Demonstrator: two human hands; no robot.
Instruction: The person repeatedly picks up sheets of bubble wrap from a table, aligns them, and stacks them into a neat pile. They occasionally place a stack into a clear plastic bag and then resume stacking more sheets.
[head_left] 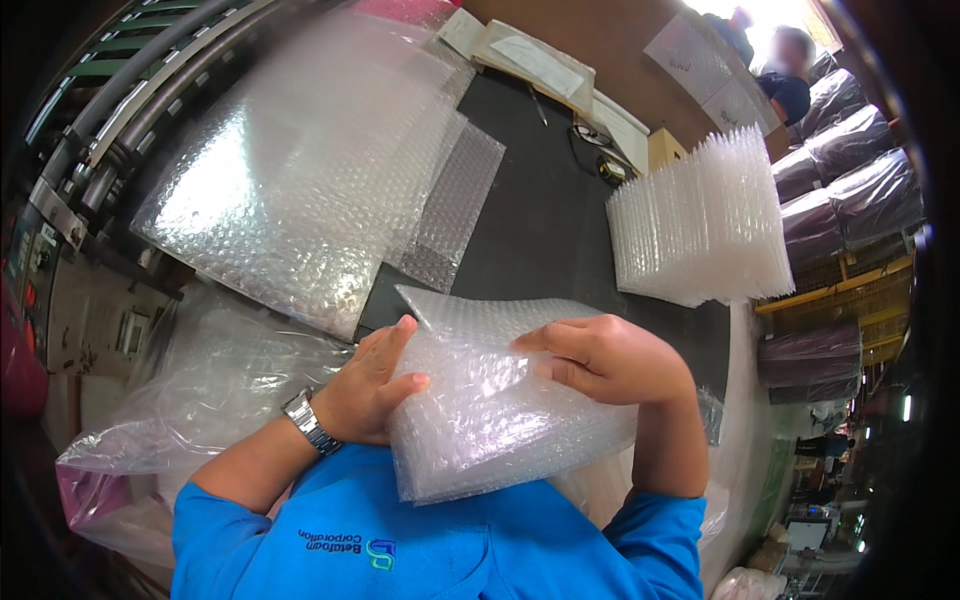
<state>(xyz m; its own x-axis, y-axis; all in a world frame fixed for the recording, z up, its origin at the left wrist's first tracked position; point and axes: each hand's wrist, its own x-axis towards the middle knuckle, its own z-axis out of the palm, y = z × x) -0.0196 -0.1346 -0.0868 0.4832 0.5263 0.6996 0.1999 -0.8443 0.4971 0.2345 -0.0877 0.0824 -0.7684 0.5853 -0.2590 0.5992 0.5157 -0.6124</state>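
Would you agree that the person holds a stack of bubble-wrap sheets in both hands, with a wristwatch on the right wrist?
Not quite: the wristwatch is on the left wrist, not the right, as the head view shows. The rest holds: the left hand and the right hand both grip the stack of bubble-wrap sheets.

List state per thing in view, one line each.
left hand: gripping left edge of the bubble wrap stack, thumb on top
right hand: gripping the stack's upper right, fingers curled over it
bubble wrap stack: held off the table, tilted
large bubble wrap sheet: lying flat, loose
upright bubble wrap pile: standing on edge, aligned
clear plastic bag: open, crumpled
wristwatch: worn on left wrist
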